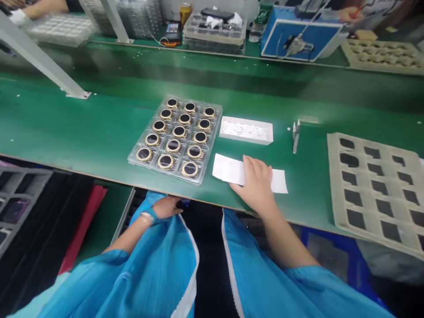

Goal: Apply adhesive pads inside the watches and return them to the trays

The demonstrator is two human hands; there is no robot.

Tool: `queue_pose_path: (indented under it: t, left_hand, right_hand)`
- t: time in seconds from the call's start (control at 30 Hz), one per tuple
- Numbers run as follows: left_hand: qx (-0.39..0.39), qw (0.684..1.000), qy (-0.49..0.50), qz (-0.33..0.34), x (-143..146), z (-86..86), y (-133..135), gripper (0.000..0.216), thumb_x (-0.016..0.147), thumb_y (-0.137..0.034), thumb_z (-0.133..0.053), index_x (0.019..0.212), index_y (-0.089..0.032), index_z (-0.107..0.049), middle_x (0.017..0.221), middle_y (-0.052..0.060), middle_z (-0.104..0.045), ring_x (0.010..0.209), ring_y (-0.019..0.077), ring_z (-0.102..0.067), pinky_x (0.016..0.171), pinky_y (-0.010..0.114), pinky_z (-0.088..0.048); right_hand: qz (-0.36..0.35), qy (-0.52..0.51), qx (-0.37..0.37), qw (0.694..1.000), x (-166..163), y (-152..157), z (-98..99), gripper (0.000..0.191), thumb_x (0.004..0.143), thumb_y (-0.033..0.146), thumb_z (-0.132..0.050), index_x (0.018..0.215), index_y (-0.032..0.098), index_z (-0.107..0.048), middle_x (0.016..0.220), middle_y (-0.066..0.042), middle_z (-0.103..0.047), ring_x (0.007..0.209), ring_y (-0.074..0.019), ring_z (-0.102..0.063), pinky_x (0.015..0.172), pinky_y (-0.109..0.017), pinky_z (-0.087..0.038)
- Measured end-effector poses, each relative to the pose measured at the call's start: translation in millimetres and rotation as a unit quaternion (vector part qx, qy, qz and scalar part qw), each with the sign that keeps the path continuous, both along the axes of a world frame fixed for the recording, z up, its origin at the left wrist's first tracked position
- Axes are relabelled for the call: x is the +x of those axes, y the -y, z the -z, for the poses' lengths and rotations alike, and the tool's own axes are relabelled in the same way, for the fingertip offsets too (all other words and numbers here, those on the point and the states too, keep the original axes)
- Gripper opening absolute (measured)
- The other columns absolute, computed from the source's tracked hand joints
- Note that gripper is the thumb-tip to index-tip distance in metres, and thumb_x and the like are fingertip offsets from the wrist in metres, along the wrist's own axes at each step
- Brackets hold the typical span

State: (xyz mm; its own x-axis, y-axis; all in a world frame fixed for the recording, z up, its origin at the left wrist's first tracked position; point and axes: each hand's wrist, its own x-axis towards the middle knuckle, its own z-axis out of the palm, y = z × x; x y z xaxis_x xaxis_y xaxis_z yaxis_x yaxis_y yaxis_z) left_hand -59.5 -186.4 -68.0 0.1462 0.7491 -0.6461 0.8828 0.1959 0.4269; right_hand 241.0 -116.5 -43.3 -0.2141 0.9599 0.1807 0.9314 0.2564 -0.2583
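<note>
White paper slip lies under the right hand, beside watch tray.

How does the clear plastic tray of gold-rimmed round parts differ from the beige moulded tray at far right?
The clear plastic tray is see-through; the beige moulded tray is opaque. Every pocket of the clear tray holds a gold-rimmed disc; the beige tray's visible pockets are empty. The clear tray shows whole; the beige tray runs off the right edge. Both lie flat on the green bench, with pockets in rows.
</note>
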Motion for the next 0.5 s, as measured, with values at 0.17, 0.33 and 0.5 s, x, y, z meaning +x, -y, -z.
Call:
queue_pose_path:
  t: [0.17, 0.33, 0.5]
  left_hand:
    - [0.036, 0.983, 0.153, -0.094, -45, -77.1, 26, 0.052, 0.084, -0.061, -0.059, 0.116, -0.021, -0.067, 0.095, 0.002, -0.073, 0.089, 0.0226, -0.068, 0.083, 0.032, -0.053]
    - [0.448, 0.812, -0.010, -0.374, -48, -93.9, 14, 0.091, 0.074, -0.075, -0.061, 0.141, -0.016, -0.044, 0.127, 0.015, -0.062, 0.116, 0.0326, -0.059, 0.100, 0.051, -0.047]
    - [0.494, 0.828, -0.077, -0.253, 40, -77.7, -29, 0.111, 0.073, -0.072, -0.066, 0.155, -0.013, -0.020, 0.161, 0.021, -0.024, 0.150, 0.0408, -0.013, 0.119, 0.061, -0.021]
  right_hand:
    - [-0.028, -0.049, -0.006, 0.998, 7, 4, 0.0, 0.067, 0.090, 0.054, -0.050, 0.144, 0.016, -0.040, 0.144, -0.019, -0.048, 0.138, -0.0397, -0.033, 0.111, -0.072, -0.017]
    - [-0.045, -0.023, -0.007, 0.999, 11, 6, 1.1, 0.072, 0.092, 0.066, -0.038, 0.143, 0.015, -0.043, 0.150, -0.018, -0.043, 0.143, -0.0380, -0.029, 0.114, -0.071, -0.014]
    - [-0.050, 0.026, 0.013, 0.998, 10, 6, 3.1, 0.081, 0.092, 0.072, -0.029, 0.141, 0.010, -0.047, 0.150, -0.021, -0.042, 0.144, -0.0392, -0.026, 0.114, -0.070, -0.015]
